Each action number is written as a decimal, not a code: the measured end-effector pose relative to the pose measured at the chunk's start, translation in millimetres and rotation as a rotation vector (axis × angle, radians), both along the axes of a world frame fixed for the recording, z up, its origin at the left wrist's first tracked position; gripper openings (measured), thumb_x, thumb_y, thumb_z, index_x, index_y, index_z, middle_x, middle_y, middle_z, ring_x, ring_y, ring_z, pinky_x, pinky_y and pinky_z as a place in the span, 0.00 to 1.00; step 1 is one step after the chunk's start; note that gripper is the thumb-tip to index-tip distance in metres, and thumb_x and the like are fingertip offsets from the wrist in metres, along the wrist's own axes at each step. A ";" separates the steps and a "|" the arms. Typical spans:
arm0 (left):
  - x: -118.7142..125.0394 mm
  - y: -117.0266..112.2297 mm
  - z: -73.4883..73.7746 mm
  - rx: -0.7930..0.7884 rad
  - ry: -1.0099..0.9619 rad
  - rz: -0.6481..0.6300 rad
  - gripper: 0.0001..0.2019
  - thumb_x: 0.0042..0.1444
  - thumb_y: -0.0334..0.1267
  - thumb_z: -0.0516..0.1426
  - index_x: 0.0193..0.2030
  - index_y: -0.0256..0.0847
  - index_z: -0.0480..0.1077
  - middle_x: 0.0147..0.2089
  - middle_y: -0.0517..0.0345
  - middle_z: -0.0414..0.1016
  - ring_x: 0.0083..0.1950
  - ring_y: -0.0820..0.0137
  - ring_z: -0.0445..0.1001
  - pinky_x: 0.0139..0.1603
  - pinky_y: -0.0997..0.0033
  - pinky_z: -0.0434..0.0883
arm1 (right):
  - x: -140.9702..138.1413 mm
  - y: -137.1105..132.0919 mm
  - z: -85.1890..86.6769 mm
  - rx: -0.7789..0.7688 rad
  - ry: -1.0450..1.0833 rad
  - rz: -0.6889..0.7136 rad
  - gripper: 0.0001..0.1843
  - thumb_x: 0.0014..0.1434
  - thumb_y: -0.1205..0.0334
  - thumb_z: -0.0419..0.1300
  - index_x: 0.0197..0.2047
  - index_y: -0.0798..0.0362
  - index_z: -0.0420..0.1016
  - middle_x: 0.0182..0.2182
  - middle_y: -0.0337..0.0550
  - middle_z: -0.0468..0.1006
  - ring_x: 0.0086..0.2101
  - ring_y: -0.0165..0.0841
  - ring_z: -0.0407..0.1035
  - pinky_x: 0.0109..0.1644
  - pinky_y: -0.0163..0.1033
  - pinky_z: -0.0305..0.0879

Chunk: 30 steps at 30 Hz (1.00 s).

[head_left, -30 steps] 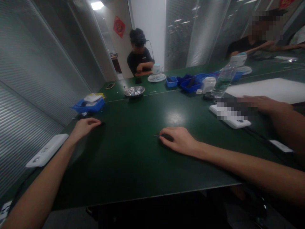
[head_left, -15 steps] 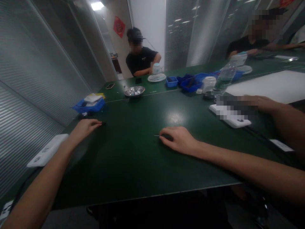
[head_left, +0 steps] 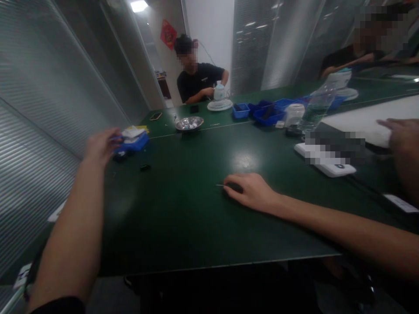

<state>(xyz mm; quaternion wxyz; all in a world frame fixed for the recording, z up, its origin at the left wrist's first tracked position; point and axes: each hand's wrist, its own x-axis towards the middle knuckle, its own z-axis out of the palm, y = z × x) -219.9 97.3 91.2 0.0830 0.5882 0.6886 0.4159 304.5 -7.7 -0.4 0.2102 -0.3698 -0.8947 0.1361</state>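
My left hand (head_left: 104,144) is over the left edge of a blue tray (head_left: 139,143), its fingers blurred and partly hidden against the tray. White and yellow pieces (head_left: 131,133) lie in that tray. A small black piece (head_left: 145,167) rests on the green table, apart from both hands. My right hand (head_left: 250,192) lies on the table, closed around a small screwdriver (head_left: 235,187); its thin metal shaft points left, and the dark handle is partly covered by my fingers.
A metal dish (head_left: 190,124) with small parts stands farther back. Blue bins (head_left: 241,111), a clear jar (head_left: 294,114) and a water bottle (head_left: 317,109) line the right. A white power strip (head_left: 324,161) lies near another person's hand (head_left: 404,135). A person (head_left: 203,78) sits opposite with a white fan (head_left: 220,104).
My left hand has let go of the small black piece and moved up and away to the blue tray. My right hand keeps its grip. The neighbouring person's hand has moved right, off the power strip.
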 end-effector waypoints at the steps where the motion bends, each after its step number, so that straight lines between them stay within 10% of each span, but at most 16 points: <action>1: -4.9 4.2 4.3 0.115 -0.141 0.043 0.26 0.75 0.46 0.39 0.56 0.31 0.72 0.31 0.60 0.75 0.32 0.73 0.67 0.42 0.72 0.68 | -0.2 0.1 -0.2 0.005 -0.001 -0.002 0.14 0.72 0.52 0.56 0.51 0.51 0.79 0.39 0.42 0.82 0.32 0.33 0.74 0.35 0.37 0.63; 7: -18.1 8.5 6.3 0.274 -0.139 0.424 0.35 0.65 0.15 0.24 0.57 0.31 0.67 0.25 0.64 0.67 0.27 0.72 0.65 0.41 0.75 0.65 | -2.8 -0.1 2.1 0.007 -0.005 0.004 0.14 0.72 0.53 0.56 0.51 0.51 0.79 0.38 0.41 0.82 0.31 0.31 0.73 0.34 0.37 0.61; 13: -23.2 6.6 10.1 0.223 -0.060 0.462 0.38 0.59 0.08 0.22 0.58 0.28 0.64 0.29 0.62 0.72 0.29 0.73 0.69 0.43 0.77 0.64 | -2.3 0.0 3.0 -0.008 -0.014 0.005 0.14 0.72 0.53 0.57 0.51 0.51 0.79 0.38 0.41 0.81 0.31 0.32 0.73 0.34 0.37 0.62; 20: -4.7 10.8 0.1 0.148 0.024 0.276 0.26 0.75 0.31 0.28 0.67 0.27 0.58 0.43 0.57 0.80 0.38 0.74 0.73 0.44 0.74 0.68 | -2.2 0.0 0.7 0.007 -0.020 -0.005 0.14 0.71 0.54 0.57 0.51 0.51 0.79 0.38 0.42 0.82 0.32 0.32 0.74 0.35 0.37 0.62; 26: 27.6 -22.4 -53.7 -0.174 0.294 -0.192 0.27 0.67 0.57 0.53 0.54 0.34 0.77 0.51 0.50 0.82 0.49 0.62 0.77 0.52 0.64 0.72 | -1.9 -0.4 1.2 0.013 -0.031 0.005 0.14 0.72 0.53 0.56 0.51 0.51 0.79 0.39 0.43 0.82 0.32 0.33 0.75 0.35 0.38 0.62; 30: 19.9 -47.4 -85.6 -0.222 0.454 -0.243 0.31 0.61 0.62 0.55 0.58 0.38 0.76 0.58 0.45 0.79 0.55 0.54 0.77 0.55 0.59 0.72 | -2.2 0.1 1.2 0.009 -0.035 0.008 0.15 0.72 0.53 0.56 0.51 0.51 0.79 0.39 0.43 0.82 0.33 0.34 0.75 0.35 0.37 0.62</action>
